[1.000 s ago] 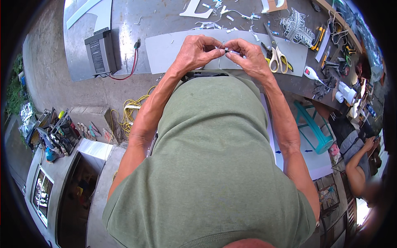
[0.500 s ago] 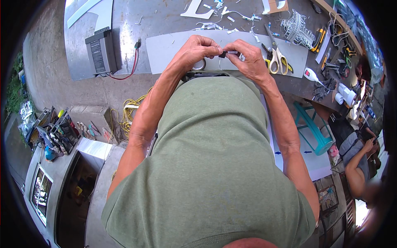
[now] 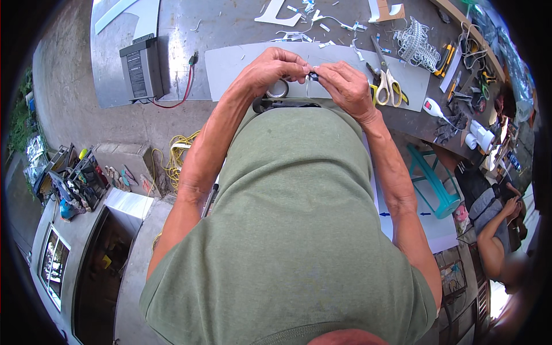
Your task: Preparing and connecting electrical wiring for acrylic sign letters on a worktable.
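Note:
Above the near edge of a pale sheet, both my hands meet fingertip to fingertip. My left hand is closed in a pinch at a thin white wire, which trails down from the fingertips. A small black piece sits between the thumb and fingers of my right hand; its exact kind is too small to tell. Under my left hand lies a tape roll, partly covered. Scissors with pale yellow handles rest just right of my right hand.
A black power supply box with red leads stands left on the metal table. Wire scraps and a bundle of white wire lie beyond my hands. A teal stool and another person are at the right.
My right hand has turned, its fingers now folded more over the black piece, which shows at a different angle. The left hand has stayed nearly in place.

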{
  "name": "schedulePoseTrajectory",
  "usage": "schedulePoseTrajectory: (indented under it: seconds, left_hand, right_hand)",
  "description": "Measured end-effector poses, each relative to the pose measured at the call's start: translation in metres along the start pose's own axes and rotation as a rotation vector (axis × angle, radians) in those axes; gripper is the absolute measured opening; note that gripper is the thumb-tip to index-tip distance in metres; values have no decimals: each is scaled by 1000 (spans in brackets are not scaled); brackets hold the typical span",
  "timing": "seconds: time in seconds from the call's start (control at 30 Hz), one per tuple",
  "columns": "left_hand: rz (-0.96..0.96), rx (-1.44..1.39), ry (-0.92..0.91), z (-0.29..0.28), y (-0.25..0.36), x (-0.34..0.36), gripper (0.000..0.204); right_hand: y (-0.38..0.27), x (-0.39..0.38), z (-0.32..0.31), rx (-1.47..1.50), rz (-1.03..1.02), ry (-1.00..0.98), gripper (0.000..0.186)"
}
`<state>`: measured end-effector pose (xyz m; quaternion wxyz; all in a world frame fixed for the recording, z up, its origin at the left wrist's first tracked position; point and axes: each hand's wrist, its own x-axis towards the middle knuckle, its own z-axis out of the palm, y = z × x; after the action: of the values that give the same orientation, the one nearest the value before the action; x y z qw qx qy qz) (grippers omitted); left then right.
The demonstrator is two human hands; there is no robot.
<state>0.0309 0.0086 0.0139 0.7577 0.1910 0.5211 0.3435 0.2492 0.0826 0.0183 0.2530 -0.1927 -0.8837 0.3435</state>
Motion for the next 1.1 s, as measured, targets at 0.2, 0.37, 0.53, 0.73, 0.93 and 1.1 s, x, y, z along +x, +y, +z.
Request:
schedulePoseTrajectory:
  seconds: [0.2,0.37,0.53,0.73,0.93,1.1]
  left_hand:
    - [-29,37,-9,-3,2,-2,15]
    - [-22,26,1,-5,0,-4,16]
    - [-5,75,34,-2,1,-8,17]
    - [-36,62,53,-5,-9,-4,18]
    - [-43,43,44,-5,-11,-4,17]
    - [130,129,84,6,-7,-12,18]
  right_hand:
    - [-1,4,0,-33,-43,-2,30]
    - [-1,5,-2,-89,-85,-22,27]
    - [2,5,-3,-194,-163,-50,23]
    - [0,6,-1,-166,-141,-49,25]
    - [-2,6,-2,-132,-123,-73,22]
    - [-6,10,1,104,96,7,10]
